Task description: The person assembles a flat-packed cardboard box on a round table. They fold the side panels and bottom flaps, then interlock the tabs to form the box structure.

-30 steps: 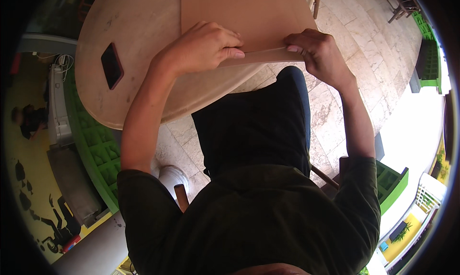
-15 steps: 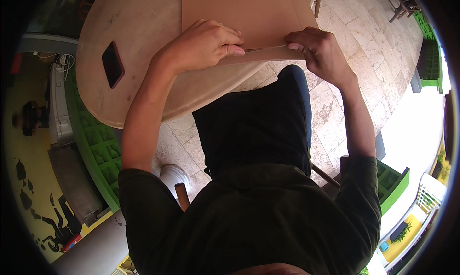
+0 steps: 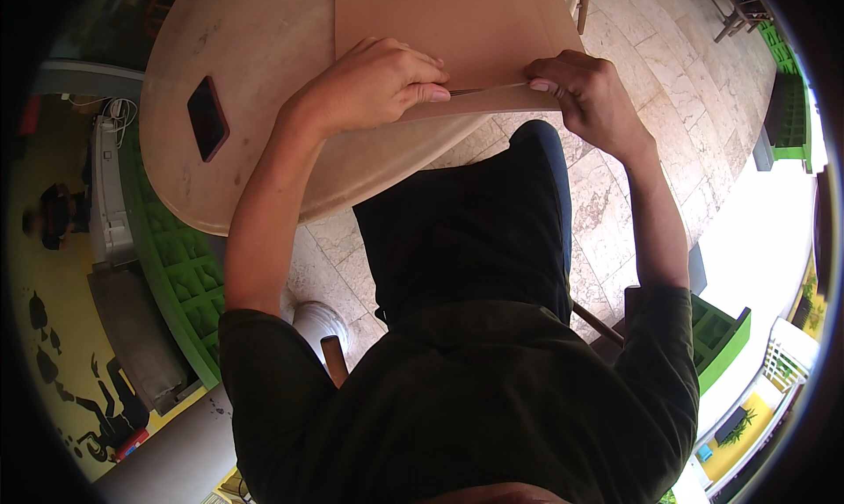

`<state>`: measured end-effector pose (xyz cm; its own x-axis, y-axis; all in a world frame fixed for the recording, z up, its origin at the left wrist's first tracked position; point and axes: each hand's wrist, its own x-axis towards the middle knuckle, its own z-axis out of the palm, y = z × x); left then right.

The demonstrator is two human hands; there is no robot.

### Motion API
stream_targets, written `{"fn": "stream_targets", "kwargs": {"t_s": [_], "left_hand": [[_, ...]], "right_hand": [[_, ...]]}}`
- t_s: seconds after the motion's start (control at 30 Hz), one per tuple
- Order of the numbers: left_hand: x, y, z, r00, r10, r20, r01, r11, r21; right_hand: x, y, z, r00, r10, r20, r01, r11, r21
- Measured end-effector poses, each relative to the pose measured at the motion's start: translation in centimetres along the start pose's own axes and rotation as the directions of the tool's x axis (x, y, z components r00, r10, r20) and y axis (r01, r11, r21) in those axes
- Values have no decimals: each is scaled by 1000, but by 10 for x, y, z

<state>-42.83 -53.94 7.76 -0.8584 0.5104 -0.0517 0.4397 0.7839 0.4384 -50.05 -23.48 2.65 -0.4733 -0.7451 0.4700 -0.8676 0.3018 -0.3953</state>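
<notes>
A large brown cardboard sheet (image 3: 457, 29) lies on the round table (image 3: 264, 73), its near edge reaching past the tabletop. My left hand (image 3: 374, 82) is closed on that near edge, thumb below and fingers curled over the top. Farther right, my right hand (image 3: 585, 95) pinches the same edge between thumb and fingers near the sheet's corner. A narrow folded strip of cardboard runs between the two hands, and a thin dark gap shows beside my left thumb. What lies under the fingers is hidden.
A dark phone with a red rim (image 3: 207, 119) rests on the table to the left. Green slatted crates or planters (image 3: 180, 258) stand below at the left. A wooden chair (image 3: 737, 7) stands far right on the tiled floor (image 3: 668, 100).
</notes>
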Motion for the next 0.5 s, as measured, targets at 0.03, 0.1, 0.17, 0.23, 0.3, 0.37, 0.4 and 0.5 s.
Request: {"fn": "stream_targets", "kwargs": {"t_s": [0.03, 0.1, 0.17, 0.23, 0.3, 0.37, 0.4, 0.5], "left_hand": [[0, 0, 0, 1000, -2, 0, 2, 1000, 0], [0, -1, 1, 1000, -1, -6, 1, 1000, -2], [0, -2, 1, 1000, 0, -11, 0, 1000, -6], [0, -2, 1, 1000, -5, -9, 5, 1000, -15], [-2, 0, 4, 1000, 24, -16, -23, 999, 33], [-6, 3, 10, 996, 47, -79, -37, 991, 126], [-10, 7, 18, 988, 64, -140, -36, 980, 198], [-14, 11, 36, 953, 131, -272, -10, 915, 403]], "right_hand": [[0, 0, 0, 1000, -1, -1, 1, 1000, 1], [1, 0, 0, 1000, 5, 6, -5, 1000, 3], [1, 0, -1, 1000, 7, 9, -7, 1000, 6], [1, -1, 0, 1000, 5, 8, -5, 1000, 5], [0, -2, 0, 1000, 16, -5, -15, 1000, 19], [-1, -2, 1, 999, 47, -15, -46, 999, 16], [-2, -3, 1, 997, 71, -17, -71, 997, 6], [-2, -4, 0, 997, 68, -41, -68, 998, -10]]}}
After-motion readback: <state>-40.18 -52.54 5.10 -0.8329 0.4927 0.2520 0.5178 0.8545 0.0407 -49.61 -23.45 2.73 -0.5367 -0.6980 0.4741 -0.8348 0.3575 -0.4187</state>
